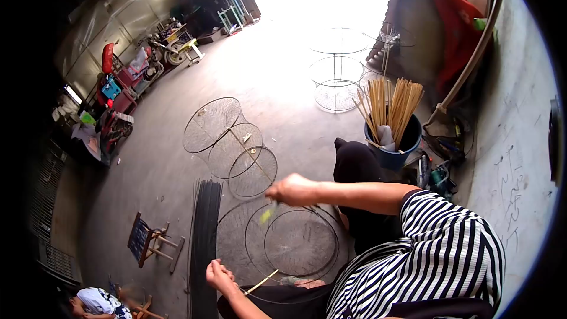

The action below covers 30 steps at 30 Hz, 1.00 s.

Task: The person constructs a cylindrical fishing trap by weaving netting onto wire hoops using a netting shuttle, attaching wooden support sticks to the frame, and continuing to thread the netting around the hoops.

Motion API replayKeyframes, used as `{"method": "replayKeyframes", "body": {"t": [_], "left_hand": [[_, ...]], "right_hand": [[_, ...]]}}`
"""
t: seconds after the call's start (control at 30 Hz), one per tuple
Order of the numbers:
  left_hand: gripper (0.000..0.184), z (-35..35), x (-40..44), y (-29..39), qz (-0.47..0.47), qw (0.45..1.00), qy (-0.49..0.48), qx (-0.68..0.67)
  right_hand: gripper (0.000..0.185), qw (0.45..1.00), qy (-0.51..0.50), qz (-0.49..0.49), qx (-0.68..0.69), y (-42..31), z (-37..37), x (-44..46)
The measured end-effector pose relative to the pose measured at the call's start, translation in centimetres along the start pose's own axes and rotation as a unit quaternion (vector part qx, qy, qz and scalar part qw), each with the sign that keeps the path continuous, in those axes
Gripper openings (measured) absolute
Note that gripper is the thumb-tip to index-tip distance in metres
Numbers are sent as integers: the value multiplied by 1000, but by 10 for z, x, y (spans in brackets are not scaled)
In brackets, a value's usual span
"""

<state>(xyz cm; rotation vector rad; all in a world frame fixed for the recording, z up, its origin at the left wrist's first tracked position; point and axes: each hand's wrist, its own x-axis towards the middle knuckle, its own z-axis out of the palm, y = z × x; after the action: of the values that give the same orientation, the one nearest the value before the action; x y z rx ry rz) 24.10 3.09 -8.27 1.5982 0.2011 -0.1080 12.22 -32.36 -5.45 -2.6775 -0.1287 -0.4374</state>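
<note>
Right hand (292, 190) near hoop-framed netting (301, 233)

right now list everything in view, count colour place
netted hoop frames: two, dark, centre and lower centre
standing frames: two, dark, upper right of centre
rods: one bundle, black, lower left of centre
slim stick: one, yellowish, lower centre
bucket: one, blue, right of centre
sticks: many, tan, in bucket
stool: one, dark, lower left
vehicles and clutter: count unclear, mixed, upper left
cloth: red, upper right
blurred thing: one, yellowish green, centre
other person: one, white top, bottom left
striped shirt: black and white, lower right
right hand: bare, centre
left hand: bare, lower left
</note>
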Motion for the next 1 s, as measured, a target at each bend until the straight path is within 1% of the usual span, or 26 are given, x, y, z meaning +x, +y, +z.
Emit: {"method": "replayKeyframes", "body": {"t": [0.03, 0.07, 0.1, 0.17, 0.23, 0.27, 0.3, 0.33, 0.37, 0.4, 0.43, 0.47, 0.5, 0.53, 0.57, 0.6, 0.63, 0.67, 0.7, 0.77, 0.83, 0.87, 0.9, 0.93, 0.97, 1.0], "left_hand": [[20, 2, -6, 0, 3, 1000, -14, 7], [20, 2, -15, -1, 6, 999, -28, 15], [19, 1, -24, 0, 0, 1000, -20, -7], [18, 0, -46, -3, -14, 999, -4, -52], [15, -8, -62, -20, -2, 998, -54, -29], [15, -15, -70, -23, -10, 994, -107, 14], [16, -16, -85, -10, -46, 984, -164, 55], [17, -19, -92, 1, -58, 969, -221, 89], [18, -25, -98, 10, -76, 951, -272, 124], [20, -31, -100, 19, -70, 934, -307, 166], [22, -35, -97, 27, -66, 914, -341, 208], [23, -39, -95, 36, -75, 897, -370, 232], [23, -46, -92, 43, -87, 878, -397, 254], [23, -55, -83, 42, -53, 893, -372, 246], [24, -65, -72, 39, -15, 907, -345, 240], [28, -68, -61, 44, -12, 933, -247, 261], [35, -65, -51, 45, -7, 949, -150, 276], [41, -62, -41, 37, 13, 970, -131, 204], [48, -60, -28, 30, 39, 984, -114, 132], [59, -52, -3, 17, 60, 983, -119, 125], [63, -31, 6, 16, 66, 987, -121, 84], [63, -26, 17, 9, 53, 988, -142, 20], [64, -18, 21, 10, 33, 988, -150, -14], [60, -12, 18, 13, 27, 987, -155, -26], [56, -9, 14, 17, 22, 986, -159, -38], [45, -9, 9, 24, 15, 983, -183, -28]], "right_hand": [[18, 997, 77, 30, -4, 8, -4, 4], [26, 988, 130, 80, -19, 16, -9, 1], [31, 983, 154, 102, -15, 28, -11, -2], [33, 983, 77, 160, 50, 35, -20, -21], [41, 963, -21, 243, 115, 15, -25, -47], [40, 963, -26, 236, 130, 14, -16, -60], [39, 962, -36, 228, 148, 12, -8, -69], [36, 929, -72, 286, 225, -7, -22, -71], [28, 896, -65, 303, 319, -5, -8, -74], [22, 872, -75, 314, 367, -8, -3, -71], [17, 864, -50, 317, 388, -10, 6, -68], [21, 819, -16, 290, 495, 5, 26, -67], [28, 804, -5, 285, 521, 6, 26, -64], [31, 829, -6, 293, 477, 6, 21, -61], [26, 866, -11, 308, 395, 2, 19, -56], [23, 960, 26, 238, 143, -7, 8, -54], [22, 955, 51, 260, 134, -13, 2, -50], [22, 958, 59, 259, 106, -6, 6, -44], [21, 963, 132, 227, 57, 2, 17, -38], [20, 959, 190, 199, -74, 0, 8, -29], [22, 943, 186, 239, -136, 18, 25, -19], [23, 933, 185, 259, -167, 31, 34, -12], [26, 940, 138, 311, -14, 41, 36, -2], [29, 921, 85, 354, 141, 48, 38, 9], [33, 874, 28, 386, 292, 52, 42, 18], [41, 862, 52, 380, 332, 48, 45, 25]]}}
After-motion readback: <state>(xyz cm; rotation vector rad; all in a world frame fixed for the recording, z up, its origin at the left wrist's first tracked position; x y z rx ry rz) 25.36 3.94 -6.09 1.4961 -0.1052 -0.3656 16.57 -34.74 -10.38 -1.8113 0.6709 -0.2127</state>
